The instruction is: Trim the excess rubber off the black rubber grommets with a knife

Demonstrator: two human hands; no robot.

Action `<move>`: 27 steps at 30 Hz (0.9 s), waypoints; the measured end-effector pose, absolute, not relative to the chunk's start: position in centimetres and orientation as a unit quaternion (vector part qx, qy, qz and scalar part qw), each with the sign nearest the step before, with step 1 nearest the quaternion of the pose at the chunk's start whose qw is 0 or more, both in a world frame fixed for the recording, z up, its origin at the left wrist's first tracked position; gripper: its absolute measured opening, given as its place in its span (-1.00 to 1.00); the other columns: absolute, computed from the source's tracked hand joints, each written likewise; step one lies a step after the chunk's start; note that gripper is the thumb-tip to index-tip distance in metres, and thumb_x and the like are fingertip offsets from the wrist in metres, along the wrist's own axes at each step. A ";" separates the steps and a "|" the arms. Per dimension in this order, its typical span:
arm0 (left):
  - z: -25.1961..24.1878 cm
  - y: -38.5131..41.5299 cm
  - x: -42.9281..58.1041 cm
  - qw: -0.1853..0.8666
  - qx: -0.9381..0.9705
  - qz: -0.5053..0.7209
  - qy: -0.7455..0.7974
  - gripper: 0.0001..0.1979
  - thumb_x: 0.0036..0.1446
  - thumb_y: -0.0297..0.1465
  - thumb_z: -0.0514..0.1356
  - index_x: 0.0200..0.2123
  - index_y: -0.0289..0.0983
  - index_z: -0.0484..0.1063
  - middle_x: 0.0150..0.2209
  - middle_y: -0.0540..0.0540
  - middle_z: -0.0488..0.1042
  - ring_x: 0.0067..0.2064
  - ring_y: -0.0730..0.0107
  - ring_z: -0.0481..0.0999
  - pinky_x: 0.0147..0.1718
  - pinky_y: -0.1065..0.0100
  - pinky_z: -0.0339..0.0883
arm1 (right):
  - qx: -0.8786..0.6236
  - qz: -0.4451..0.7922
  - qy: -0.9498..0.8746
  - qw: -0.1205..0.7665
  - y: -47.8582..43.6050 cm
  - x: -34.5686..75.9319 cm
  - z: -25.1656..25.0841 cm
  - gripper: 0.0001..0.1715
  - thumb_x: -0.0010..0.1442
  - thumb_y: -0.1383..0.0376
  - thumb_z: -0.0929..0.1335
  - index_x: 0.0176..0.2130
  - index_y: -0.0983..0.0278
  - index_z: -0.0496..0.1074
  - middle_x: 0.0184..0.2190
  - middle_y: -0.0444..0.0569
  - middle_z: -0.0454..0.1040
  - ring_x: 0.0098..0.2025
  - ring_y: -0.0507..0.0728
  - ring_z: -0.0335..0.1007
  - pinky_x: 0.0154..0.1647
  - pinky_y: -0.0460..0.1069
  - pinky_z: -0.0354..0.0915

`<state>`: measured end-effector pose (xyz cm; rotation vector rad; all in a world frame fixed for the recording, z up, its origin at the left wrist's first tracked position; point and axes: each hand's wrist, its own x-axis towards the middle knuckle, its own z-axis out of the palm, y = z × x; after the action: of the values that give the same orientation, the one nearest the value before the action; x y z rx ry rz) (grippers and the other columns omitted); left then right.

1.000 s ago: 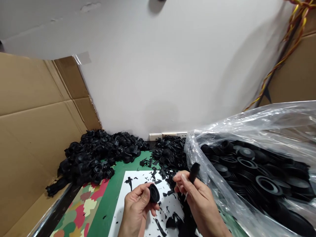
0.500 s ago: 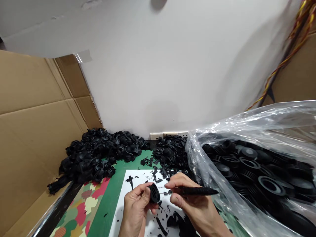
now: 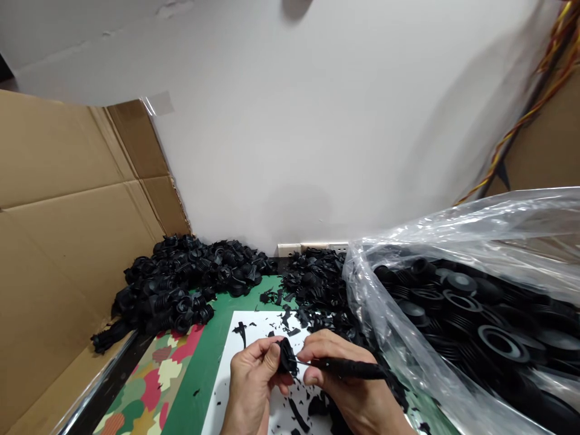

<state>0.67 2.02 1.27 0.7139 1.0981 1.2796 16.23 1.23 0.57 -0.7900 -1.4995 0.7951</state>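
Observation:
Between the thumb and fingers of my left hand (image 3: 256, 377) is a black rubber bellows (image 3: 286, 357), its open end turned to the right. My right hand (image 3: 347, 377) grips black-wrapped tweezers (image 3: 347, 367). Their thin metal tips reach left to the bellows' opening; the very ends are hidden against the black rubber. Both hands are above a white sheet (image 3: 222, 386) strewn with black rubber scraps (image 3: 298, 414).
A heap of black bellows (image 3: 181, 278) lies at the left by a cardboard panel (image 3: 81, 193). Trimmed scraps (image 3: 315, 281) are piled at the back middle. On the right, a clear plastic bag (image 3: 369, 302) holds more black rubber parts (image 3: 457, 302). A green mat (image 3: 190, 368) lies beneath the sheet.
The tweezers have moved left, their tips going from apart to touching the bellows' opening. My left hand has turned the bellows slightly. The camera view has shifted a little.

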 end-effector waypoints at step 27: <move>1.3 2.1 0.6 0.612 0.305 0.553 0.476 -0.60 -0.33 -0.15 0.47 -0.54 -0.38 0.57 -0.62 -0.01 0.45 -0.67 0.56 0.38 -0.73 0.55 0.20 | -0.401 0.248 -0.620 0.627 1.0 15.9 0.6 -0.86 0.16 0.22 0.35 -0.40 0.21 0.45 -0.42 -0.05 0.45 -0.37 0.13 0.42 -0.36 -0.04 0.36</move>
<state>0.59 2.08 1.26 0.7024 1.0989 1.2747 15.92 1.01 0.60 -0.9194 -1.4220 0.5683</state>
